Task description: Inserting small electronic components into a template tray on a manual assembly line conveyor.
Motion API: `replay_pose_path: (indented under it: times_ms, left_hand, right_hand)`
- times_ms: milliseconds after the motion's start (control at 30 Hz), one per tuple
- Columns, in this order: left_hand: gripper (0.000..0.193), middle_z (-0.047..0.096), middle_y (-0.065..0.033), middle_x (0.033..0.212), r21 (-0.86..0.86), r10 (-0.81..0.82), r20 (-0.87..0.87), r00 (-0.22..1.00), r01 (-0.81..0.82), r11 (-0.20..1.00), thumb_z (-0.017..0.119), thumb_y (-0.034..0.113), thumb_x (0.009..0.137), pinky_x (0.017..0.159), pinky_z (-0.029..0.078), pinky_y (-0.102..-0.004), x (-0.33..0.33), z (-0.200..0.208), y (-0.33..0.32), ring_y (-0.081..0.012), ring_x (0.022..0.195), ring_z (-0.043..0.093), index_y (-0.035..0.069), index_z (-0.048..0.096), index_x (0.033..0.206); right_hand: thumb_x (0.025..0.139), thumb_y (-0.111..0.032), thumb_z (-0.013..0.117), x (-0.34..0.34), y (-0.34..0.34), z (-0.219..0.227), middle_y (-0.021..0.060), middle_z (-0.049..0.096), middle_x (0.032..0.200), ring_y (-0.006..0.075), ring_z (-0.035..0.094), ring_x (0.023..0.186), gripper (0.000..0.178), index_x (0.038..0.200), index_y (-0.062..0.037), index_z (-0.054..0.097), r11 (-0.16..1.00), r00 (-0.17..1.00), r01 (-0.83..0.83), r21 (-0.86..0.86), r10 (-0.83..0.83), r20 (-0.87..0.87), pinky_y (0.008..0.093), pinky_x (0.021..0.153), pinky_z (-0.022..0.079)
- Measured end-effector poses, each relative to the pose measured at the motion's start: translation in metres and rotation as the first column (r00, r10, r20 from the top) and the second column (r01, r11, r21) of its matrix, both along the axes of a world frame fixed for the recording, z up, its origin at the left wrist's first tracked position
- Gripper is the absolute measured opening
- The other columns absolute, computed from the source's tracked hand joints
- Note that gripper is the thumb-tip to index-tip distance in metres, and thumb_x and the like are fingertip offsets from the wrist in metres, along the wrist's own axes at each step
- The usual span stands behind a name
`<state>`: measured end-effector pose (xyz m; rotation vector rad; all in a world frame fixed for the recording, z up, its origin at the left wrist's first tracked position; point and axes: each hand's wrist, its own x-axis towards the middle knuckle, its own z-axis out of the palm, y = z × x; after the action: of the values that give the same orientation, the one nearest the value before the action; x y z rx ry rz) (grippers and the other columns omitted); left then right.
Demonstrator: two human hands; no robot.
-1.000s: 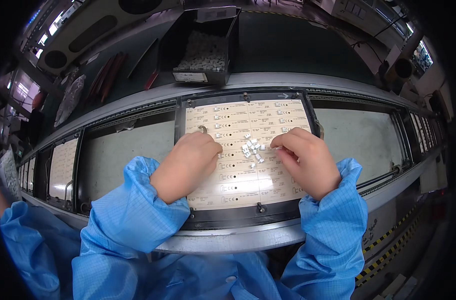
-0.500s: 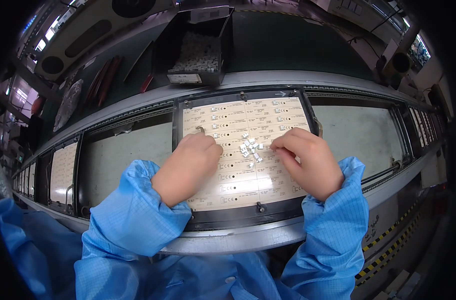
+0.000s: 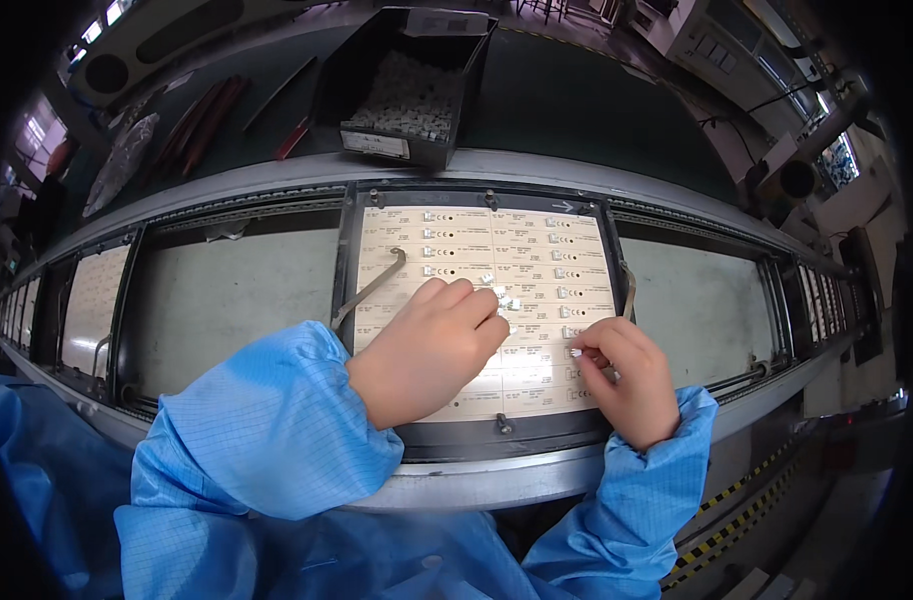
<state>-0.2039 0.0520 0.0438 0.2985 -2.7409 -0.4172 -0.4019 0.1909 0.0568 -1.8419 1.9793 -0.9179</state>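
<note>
A cream-coloured printed board panel [image 3: 432,392] lies in a black frame [image 3: 447,437] in front of me. Small white connectors sit in rows on its two columns. Near the panel's middle is a loose pile of white connectors [image 3: 513,303], partly covered by my left hand [image 3: 432,345]. Its fingers are bent down at the pile and their tips are hidden, so I cannot see what they hold. At the panel's right side, my right hand [image 3: 632,378] pinches a small white connector [image 3: 577,353] between thumb and fingers, just over the right column.
Beyond the rail stands a black bin [image 3: 461,120] of white connectors on a dark green surface [image 3: 587,110]. Metal clips [image 3: 372,288] flank the panel. A conveyor rail [image 3: 227,178] runs left and right, with another framed panel [image 3: 95,295] at the left.
My left hand has moved right, over the loose pile. My right hand has come nearer, away from the pile, and a white connector now shows in its fingers. The view has shifted slightly.
</note>
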Motion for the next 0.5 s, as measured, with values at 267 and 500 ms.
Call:
replay_pose_path:
  times_ms: [267,500]
  left_hand:
    - [0.017,0.059,-0.0104,0.083,0.026,-0.012,-0.017,1.000,0.012,1.000,0.062,0.007,0.075,0.078,0.044,-0.0351,0.018,0.021,0.000,-0.0265,0.082,0.057,0.002,0.062,0.092]
    - [0.015,0.063,-0.0148,0.088,0.271,0.036,0.063,0.997,-0.052,0.961,0.060,0.005,0.078,0.076,0.049,-0.0376,0.045,0.012,-0.018,-0.0318,0.084,0.060,-0.001,0.063,0.091]
  right_hand:
    - [0.076,0.007,0.062,0.003,0.001,-0.001,0.0100,0.058,0.086,0.0222,0.062,0.075,0.014,0.089,0.0017,0.060,1.000,0.990,-0.008,0.009,0.009,-0.139,0.0293,0.064,0.052]
    - [0.073,0.006,0.063,0.008,-0.003,-0.001,0.0119,0.058,0.087,0.0291,0.059,0.080,0.016,0.088,0.0007,0.060,0.999,0.975,-0.025,-0.020,0.020,-0.221,0.0339,0.071,0.050]
